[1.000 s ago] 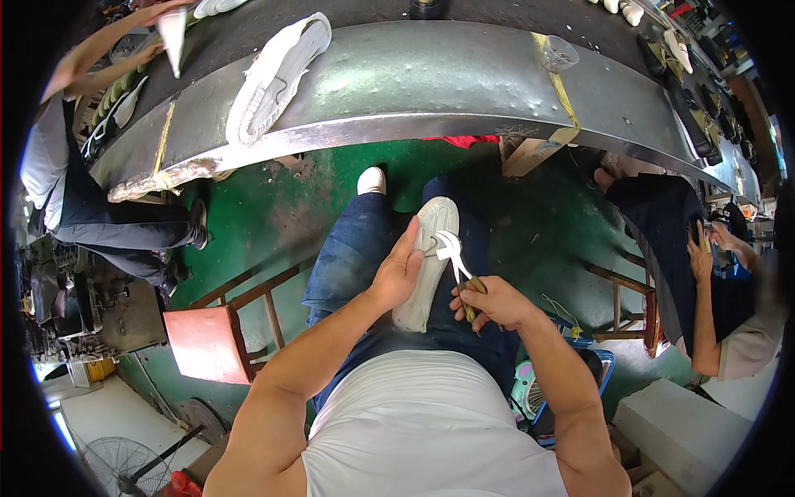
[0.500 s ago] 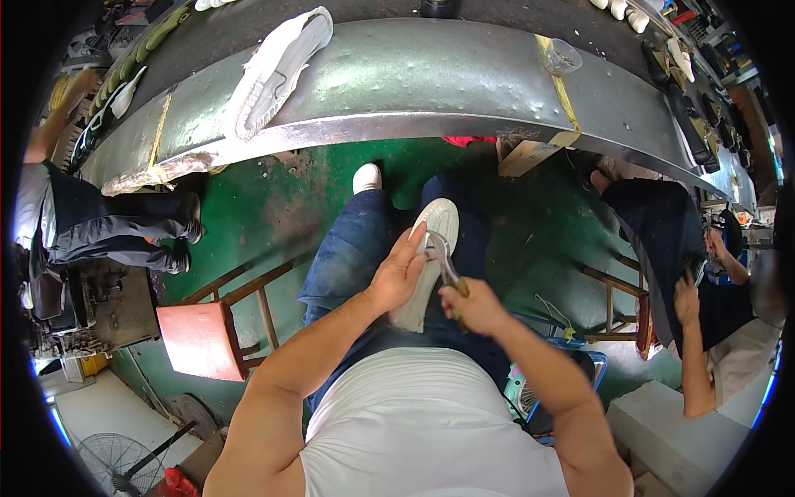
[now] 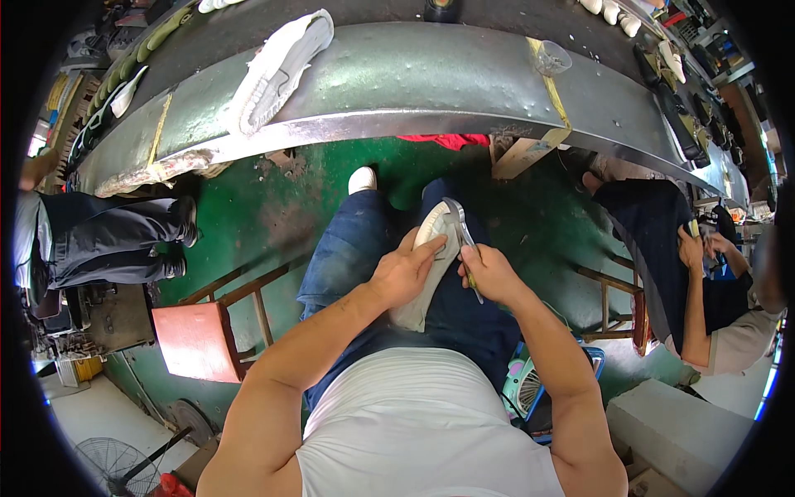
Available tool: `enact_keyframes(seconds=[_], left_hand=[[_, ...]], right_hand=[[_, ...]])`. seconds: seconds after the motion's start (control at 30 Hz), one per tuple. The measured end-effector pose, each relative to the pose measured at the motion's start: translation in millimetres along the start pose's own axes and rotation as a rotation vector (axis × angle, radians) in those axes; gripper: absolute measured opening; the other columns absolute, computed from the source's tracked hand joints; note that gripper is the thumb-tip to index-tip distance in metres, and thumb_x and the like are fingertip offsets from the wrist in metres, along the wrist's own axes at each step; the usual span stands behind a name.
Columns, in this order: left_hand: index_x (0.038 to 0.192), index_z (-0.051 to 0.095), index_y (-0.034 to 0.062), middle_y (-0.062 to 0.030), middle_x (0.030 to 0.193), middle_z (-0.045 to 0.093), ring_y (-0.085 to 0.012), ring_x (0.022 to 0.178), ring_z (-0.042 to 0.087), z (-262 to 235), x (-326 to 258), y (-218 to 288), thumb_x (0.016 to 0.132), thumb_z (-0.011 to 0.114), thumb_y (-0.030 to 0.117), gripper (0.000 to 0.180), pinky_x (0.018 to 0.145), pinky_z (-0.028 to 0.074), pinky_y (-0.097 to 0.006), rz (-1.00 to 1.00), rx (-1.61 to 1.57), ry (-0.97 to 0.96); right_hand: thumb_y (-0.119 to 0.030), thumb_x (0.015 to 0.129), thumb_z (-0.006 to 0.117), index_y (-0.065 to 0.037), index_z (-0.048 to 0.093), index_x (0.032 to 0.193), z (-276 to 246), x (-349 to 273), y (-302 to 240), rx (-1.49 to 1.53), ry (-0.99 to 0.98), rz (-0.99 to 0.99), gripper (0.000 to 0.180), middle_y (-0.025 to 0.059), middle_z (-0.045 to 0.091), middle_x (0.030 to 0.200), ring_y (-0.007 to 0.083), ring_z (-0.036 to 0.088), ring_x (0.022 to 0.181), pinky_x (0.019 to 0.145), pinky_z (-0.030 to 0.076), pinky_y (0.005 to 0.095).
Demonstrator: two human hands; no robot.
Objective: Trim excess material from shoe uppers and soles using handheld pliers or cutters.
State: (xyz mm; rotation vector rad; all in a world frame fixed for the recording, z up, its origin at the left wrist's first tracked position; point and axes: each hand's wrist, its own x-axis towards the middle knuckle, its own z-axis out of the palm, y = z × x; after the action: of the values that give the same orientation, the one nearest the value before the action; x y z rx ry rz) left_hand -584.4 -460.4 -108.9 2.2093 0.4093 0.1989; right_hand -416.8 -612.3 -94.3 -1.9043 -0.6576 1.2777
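Above my lap, a pale shoe upper (image 3: 412, 312) lies with its toe pointing away from me and slightly right. My left hand (image 3: 403, 275) is closed around its left side, with the thumb across it. In my right hand (image 3: 492, 274) I grip metal pincers (image 3: 458, 222) with a curved head and a greenish-yellow handle. The pincers' head rests at the toe edge of the shoe upper; whether the jaws bite the material I cannot make out. A second white shoe upper (image 3: 279, 70) lies on the metal bench edge ahead of me, its inside facing up.
The long metal-edged bench (image 3: 397, 74) curves across ahead, bearing a clear cup (image 3: 553, 58). A red-topped stool (image 3: 199, 341) stands left, a green fan (image 3: 522, 385) by my right hip. Co-workers sit at right (image 3: 720, 306) and stand at left (image 3: 116, 236).
The pincers' head has moved up along the shoe to its toe, and the shoe has turned. My left hand has shifted from lying flat to gripping with the thumb over it.
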Motion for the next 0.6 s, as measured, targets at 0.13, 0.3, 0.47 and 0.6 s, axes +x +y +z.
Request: enact_keyframes(seconds=[0.13, 0.3, 0.47, 0.6], left_hand=[[0.154, 0.029, 0.0116, -0.0279, 0.145, 0.045, -0.0443, 0.126, 0.053, 3, -8, 1, 0.099, 0.054, 0.017, 0.06, 0.106, 0.045, -0.044, -0.165, -0.074, 0.025], [0.157, 0.015, 0.0044, -0.0297, 0.148, 0.042, -0.0443, 0.134, 0.047, 4, -9, -7, 0.1, 0.056, 0.024, 0.073, 0.111, 0.039, -0.043, -0.322, -0.107, -0.001], [0.156, 0.022, 0.005, -0.0173, 0.141, 0.054, -0.0281, 0.128, 0.055, -22, 11, -17, 0.099, 0.062, 0.018, 0.071, 0.108, 0.043, -0.037, -0.463, -0.591, -0.26], [0.156, 0.027, 0.0126, -0.0103, 0.138, 0.056, -0.0199, 0.122, 0.057, -36, 18, -14, 0.1, 0.061, 0.013, 0.066, 0.098, 0.051, -0.039, -0.671, -0.984, -0.364]], right_hand=[[-0.038, 0.104, 0.048, 0.002, 0.06, 0.092, -3, -6, -28, -0.034, -0.012, -0.077, 0.043, 0.0143, 0.067, 0.076, 0.0258, 0.067, 0.066, 0.064, 0.052, 0.0384], [-0.038, 0.101, 0.052, 0.003, 0.06, 0.093, 12, -21, -8, -0.379, 0.02, -0.298, 0.042, 0.0253, 0.065, 0.08, 0.0442, 0.065, 0.076, 0.07, 0.05, 0.0475], [-0.034, 0.097, 0.059, 0.002, 0.061, 0.095, -7, -64, -17, -0.233, -0.194, 0.03, 0.036, 0.0269, 0.066, 0.083, 0.0454, 0.065, 0.082, 0.073, 0.05, 0.0471], [-0.031, 0.096, 0.061, 0.003, 0.061, 0.099, -5, -77, -31, -0.487, -0.393, 0.056, 0.034, 0.0262, 0.068, 0.087, 0.0443, 0.066, 0.088, 0.078, 0.052, 0.0471]])
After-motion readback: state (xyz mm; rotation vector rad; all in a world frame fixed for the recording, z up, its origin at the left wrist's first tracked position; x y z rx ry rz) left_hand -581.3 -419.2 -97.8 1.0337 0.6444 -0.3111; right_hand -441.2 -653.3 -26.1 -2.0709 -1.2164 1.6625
